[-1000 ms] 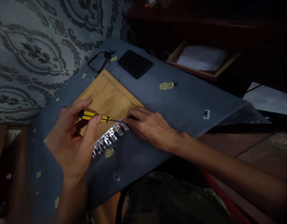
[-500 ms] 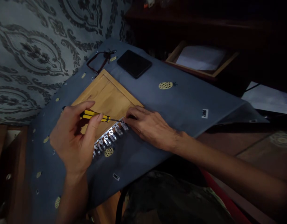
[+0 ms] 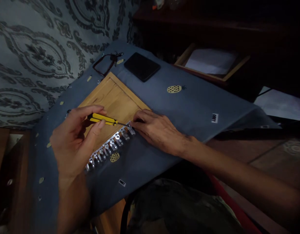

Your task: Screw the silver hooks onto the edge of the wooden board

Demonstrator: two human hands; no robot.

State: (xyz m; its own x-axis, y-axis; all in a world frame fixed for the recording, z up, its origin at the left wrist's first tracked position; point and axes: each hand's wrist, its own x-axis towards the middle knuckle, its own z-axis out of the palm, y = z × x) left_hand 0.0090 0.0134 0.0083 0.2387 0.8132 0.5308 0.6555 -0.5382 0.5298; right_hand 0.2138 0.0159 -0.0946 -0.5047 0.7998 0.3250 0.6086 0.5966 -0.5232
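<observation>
My left hand [image 3: 71,143] is closed round a small yellow and black screwdriver [image 3: 103,119]. Its tip points right at the far end of a row of several small metal brackets [image 3: 110,145], which runs along the near edge of a wooden board [image 3: 110,100]. My right hand [image 3: 157,131] rests on the blue cloth [image 3: 189,107] with its fingers pressed on the last bracket and the board's corner, right at the screwdriver tip. What the fingertips cover is hidden.
A dark phone [image 3: 142,66] and a pair of glasses [image 3: 104,63] lie on the cloth beyond the board. A patterned wall [image 3: 42,42] stands at the left. At the back right sits a wooden tray [image 3: 210,63] holding white paper. My lap is below the cloth's edge.
My left hand has shifted slightly, with the screwdriver tilted a little more and still at the end bracket. More of the bracket row shows at its left end. My right hand has stayed put.
</observation>
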